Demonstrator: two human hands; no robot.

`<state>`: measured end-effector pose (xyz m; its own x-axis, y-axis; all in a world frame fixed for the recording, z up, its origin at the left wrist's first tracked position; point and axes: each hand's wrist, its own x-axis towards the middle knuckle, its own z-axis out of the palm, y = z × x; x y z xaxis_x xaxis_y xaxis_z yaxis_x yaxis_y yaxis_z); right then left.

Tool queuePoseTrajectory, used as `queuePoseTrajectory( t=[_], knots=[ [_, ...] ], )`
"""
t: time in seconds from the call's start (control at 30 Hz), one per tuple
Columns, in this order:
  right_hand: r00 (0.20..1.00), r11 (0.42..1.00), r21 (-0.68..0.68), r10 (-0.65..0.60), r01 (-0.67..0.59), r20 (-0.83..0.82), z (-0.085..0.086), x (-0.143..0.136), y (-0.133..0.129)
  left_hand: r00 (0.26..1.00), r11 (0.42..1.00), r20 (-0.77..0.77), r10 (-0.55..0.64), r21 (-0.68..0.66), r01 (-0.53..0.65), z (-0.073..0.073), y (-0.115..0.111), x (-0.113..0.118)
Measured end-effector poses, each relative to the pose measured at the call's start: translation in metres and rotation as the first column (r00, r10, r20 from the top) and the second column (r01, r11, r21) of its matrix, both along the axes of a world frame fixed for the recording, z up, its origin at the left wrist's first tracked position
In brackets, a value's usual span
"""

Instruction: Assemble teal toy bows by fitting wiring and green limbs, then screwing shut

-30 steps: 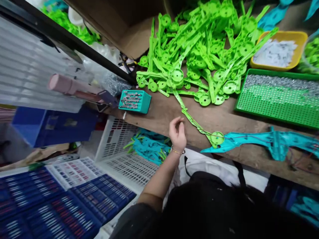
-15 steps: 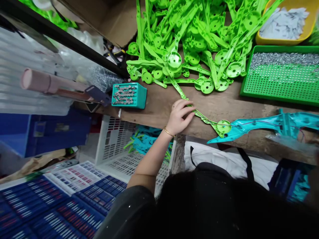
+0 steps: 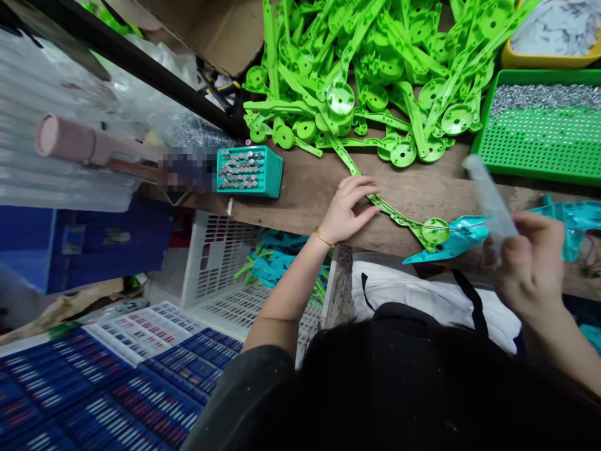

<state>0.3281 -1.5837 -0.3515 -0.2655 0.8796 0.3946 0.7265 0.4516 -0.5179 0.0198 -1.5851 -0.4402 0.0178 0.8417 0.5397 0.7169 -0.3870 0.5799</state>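
Observation:
My left hand (image 3: 351, 210) is at the upper end of a slim green plastic arm (image 3: 398, 218), its fingers and thumb closed about that end. The arm's round green disc (image 3: 435, 230) lies against the pointed end of a turquoise plastic shell (image 3: 462, 235). A thin dark wire runs along both pieces. Over the shell, my right hand (image 3: 533, 266) grips a translucent whitish tube-like piece (image 3: 493, 197) that points up and to the left. The tube is blurred, and its exact kind is unclear. Part of the shell is hidden behind my right hand.
Green plastic parts (image 3: 340, 97) are heaped at the back. At right stand a green basket (image 3: 539, 147) of small metal pieces and a yellow bin (image 3: 547, 61) of white pieces. A turquoise container (image 3: 273, 172) of metal pieces stands left. Below is a white crate (image 3: 200, 257).
My right hand has come into view from the right, holding the translucent tube over the turquoise shell. My left hand stays on the green arm while the whole view shifts slightly.

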Motion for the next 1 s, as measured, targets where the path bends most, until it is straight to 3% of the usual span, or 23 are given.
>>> queuePoseTrajectory(
  t=[0.07, 0.17, 0.27, 0.4, 0.57, 0.77, 0.87, 1.0],
  knots=[
    [0.974, 0.989, -0.001, 0.146, -0.148, 0.175, 0.006, -0.022, -0.004, 0.997, 0.996, 0.014, 0.077, 0.04, -0.077, -0.002, -0.001, -0.012],
    [0.854, 0.928, 0.054, 0.317, -0.37, 0.412, 0.003, -0.052, -0.006, 0.975, 0.974, -0.002, 0.224, 0.029, -0.224, -0.006, 0.002, -0.023],
    [0.745, 0.864, 0.14, 0.323, -0.484, 0.584, -0.01, -0.072, -0.004, 0.966, 0.967, -0.022, 0.256, 0.0, -0.256, -0.012, 0.005, -0.025],
    [0.702, 0.841, 0.17, 0.299, -0.514, 0.646, -0.025, -0.084, -0.002, 0.967, 0.967, 0.01, 0.254, 0.011, -0.254, -0.016, 0.006, -0.022],
    [0.682, 0.822, 0.199, 0.279, -0.534, 0.677, -0.032, -0.088, 0.001, 0.972, 0.972, 0.003, 0.234, -0.024, -0.233, -0.018, 0.005, -0.023],
    [0.653, 0.828, 0.212, 0.224, -0.519, 0.723, -0.035, -0.089, 0.0, 0.952, 0.939, 0.027, 0.306, -0.17, -0.297, -0.004, 0.009, -0.015],
    [0.678, 0.856, 0.226, 0.18, -0.465, 0.713, -0.028, -0.078, -0.003, 0.941, 0.911, 0.031, 0.337, -0.265, -0.317, 0.005, 0.012, -0.011],
    [0.765, 0.925, 0.206, 0.123, -0.319, 0.632, -0.024, -0.055, -0.001, 0.942, 0.906, 0.034, 0.333, -0.288, -0.31, 0.008, 0.015, -0.014]
  ],
)
